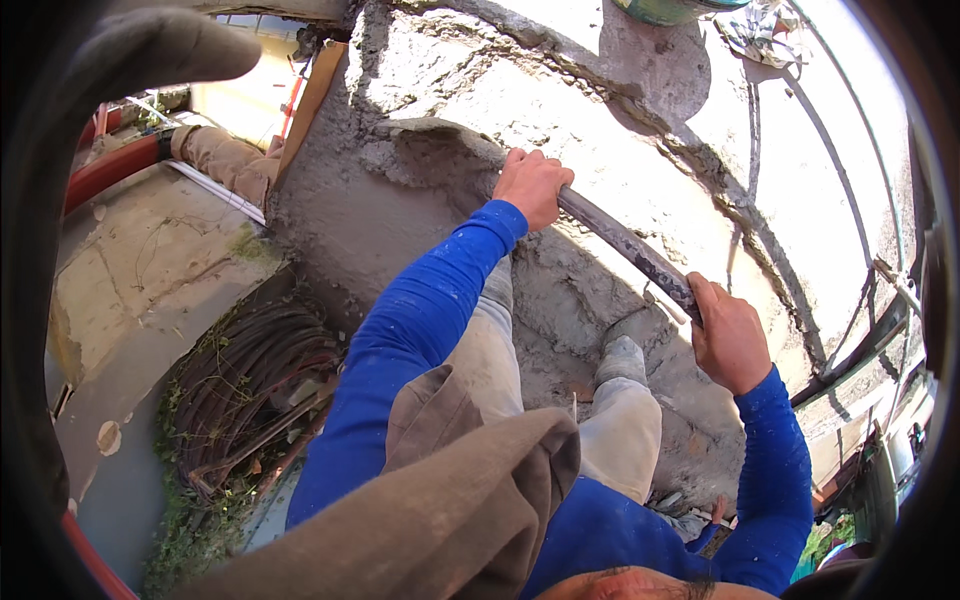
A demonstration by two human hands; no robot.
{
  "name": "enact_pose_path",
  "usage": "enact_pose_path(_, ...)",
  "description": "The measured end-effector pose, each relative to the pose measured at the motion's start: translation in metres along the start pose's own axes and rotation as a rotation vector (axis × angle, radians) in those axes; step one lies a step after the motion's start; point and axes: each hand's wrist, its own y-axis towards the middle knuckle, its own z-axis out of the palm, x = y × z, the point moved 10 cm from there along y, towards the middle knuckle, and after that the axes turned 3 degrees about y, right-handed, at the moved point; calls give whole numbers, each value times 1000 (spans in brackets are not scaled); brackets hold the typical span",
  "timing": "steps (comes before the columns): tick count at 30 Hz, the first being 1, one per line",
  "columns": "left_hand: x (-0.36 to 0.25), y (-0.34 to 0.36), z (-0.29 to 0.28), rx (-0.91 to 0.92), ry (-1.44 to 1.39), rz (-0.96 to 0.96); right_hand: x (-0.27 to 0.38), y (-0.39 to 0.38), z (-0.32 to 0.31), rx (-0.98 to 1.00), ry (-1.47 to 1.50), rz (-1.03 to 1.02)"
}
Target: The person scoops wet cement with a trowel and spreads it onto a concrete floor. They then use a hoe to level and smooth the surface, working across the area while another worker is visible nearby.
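Note:
Both my hands grip a shovel across a bed of wet grey concrete (330, 225). My left hand (533, 187) is wrapped round the shaft close to the blade. Farther back, at the right, my right hand (732, 335) closes round the upper end of the shovel's handle (630, 245). The shovel blade (435, 150) is coated in grey mix and lies at the concrete surface, left of my left hand. Below the handle, my mud-caked boots (622, 360) stand in the mix.
A coil of dark hose or cable (250, 400) lies among weeds at the left. Red pipe (115, 175) and a wooden board (312, 105) border the concrete. A greenish bucket (665, 10) stands at the far edge. Another person's hand (718, 508) shows low on the right.

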Motion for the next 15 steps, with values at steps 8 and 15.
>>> enact_pose_path(8,-44,94,31,112,-6,178,-45,-27,41,-163,334,255)
enact_pose_path(15,38,165,66,124,62,138,-24,72,65,-200,236,226)
